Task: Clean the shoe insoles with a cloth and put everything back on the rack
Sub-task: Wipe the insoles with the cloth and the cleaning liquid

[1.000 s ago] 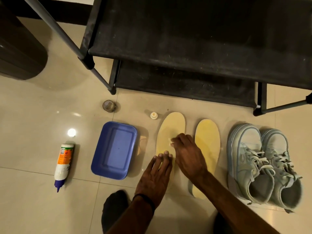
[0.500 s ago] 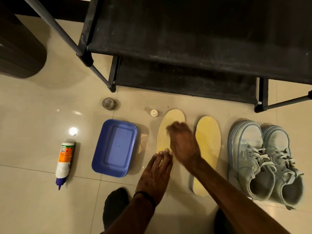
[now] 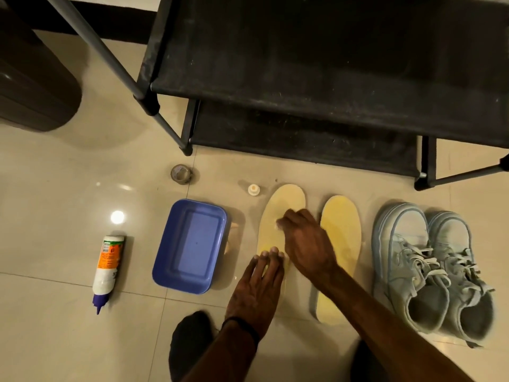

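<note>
Two pale yellow insoles lie side by side on the tiled floor in front of the black shoe rack (image 3: 303,86). My left hand (image 3: 259,288) lies flat on the heel half of the left insole (image 3: 283,205), fingers together, pinning it down. My right hand (image 3: 305,241) is curled over the middle of the same insole, fingers bunched on a small white cloth (image 3: 276,226) that barely shows at the fingertips. The right insole (image 3: 341,227) lies untouched, partly under my right forearm. A pair of light blue sneakers (image 3: 429,266) stands to its right.
A blue plastic tray (image 3: 190,244) sits left of the insoles, and a white and orange bottle (image 3: 108,268) lies further left. A small white cap (image 3: 253,189) and a tape roll (image 3: 181,173) rest near the rack's leg. A dark bin (image 3: 33,86) stands far left.
My right hand slid up the left insole toward its toe and came part of the way back. My left hand stayed pressed on the heel end.
</note>
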